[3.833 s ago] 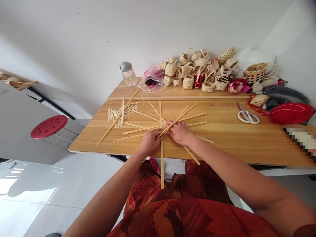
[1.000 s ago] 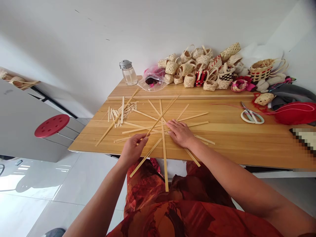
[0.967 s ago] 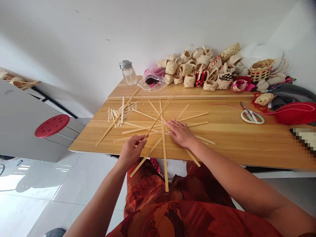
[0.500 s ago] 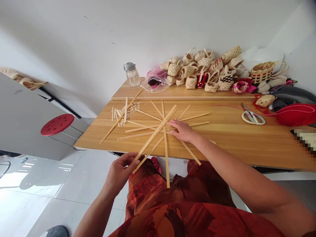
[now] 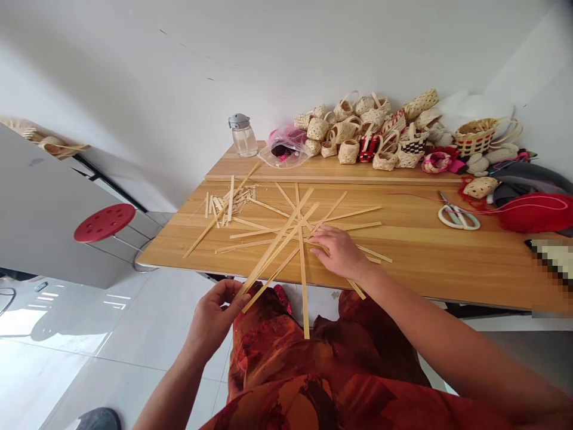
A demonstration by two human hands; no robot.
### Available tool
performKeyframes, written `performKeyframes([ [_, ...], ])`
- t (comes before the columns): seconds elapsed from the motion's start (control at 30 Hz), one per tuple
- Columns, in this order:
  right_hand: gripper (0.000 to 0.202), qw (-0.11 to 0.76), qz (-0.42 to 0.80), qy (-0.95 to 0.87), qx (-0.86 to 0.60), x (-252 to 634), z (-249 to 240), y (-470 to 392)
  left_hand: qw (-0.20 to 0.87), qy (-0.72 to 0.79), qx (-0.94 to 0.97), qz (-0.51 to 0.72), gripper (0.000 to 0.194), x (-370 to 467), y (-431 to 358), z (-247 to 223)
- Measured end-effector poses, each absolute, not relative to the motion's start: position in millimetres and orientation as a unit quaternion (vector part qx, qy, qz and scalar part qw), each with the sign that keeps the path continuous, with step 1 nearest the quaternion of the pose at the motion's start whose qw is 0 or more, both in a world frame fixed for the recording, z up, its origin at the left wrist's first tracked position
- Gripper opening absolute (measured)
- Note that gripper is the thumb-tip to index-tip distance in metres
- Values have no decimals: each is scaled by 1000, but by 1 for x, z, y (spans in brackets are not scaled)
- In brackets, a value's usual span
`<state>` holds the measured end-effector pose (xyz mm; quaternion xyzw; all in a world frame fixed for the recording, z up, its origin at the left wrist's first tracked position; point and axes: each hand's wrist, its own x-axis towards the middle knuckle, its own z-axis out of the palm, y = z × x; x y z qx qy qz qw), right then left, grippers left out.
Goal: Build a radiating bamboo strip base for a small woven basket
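Flat pale strips (image 5: 303, 269) cross one another in a star shape on the wooden table (image 5: 425, 239), some reaching past its front edge. My left hand (image 5: 219, 313), at that edge, pinches the near ends of two long strips (image 5: 273, 246) between thumb and fingers. These two spread apart toward their far ends and lie slanting over the star. My right hand (image 5: 335, 248) rests on the strips just right of the crossing point, palm down, fingers spread.
Short offcuts (image 5: 219, 206) and a long strip lie at the left. Behind are a bottle (image 5: 244, 137), a plastic bag (image 5: 284, 149) and several small woven baskets (image 5: 348, 151). Scissors (image 5: 459, 216) and red yarn (image 5: 537, 212) lie right. A red stool (image 5: 105, 222) stands left.
The far ends of the two strips in my left hand have fanned apart. My right hand has shifted slightly right and nearer to me. The view has moved a little.
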<state>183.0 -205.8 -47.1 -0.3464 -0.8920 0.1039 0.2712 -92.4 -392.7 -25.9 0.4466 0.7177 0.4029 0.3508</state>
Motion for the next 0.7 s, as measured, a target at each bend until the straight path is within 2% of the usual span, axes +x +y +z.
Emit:
performKeyframes([
  [0.33, 31, 221, 141, -903, -340, 174, -36, -266, 348, 701, 460, 419, 33, -91, -385, -35],
  [0.57, 25, 210, 161, -907, -328, 170, -36, -272, 326, 717, 490, 374, 38, -90, -371, -43],
  [0.7, 26, 214, 159, -907, -327, 170, -37, -273, 252, 729, 538, 340, 34, -88, -351, -42],
])
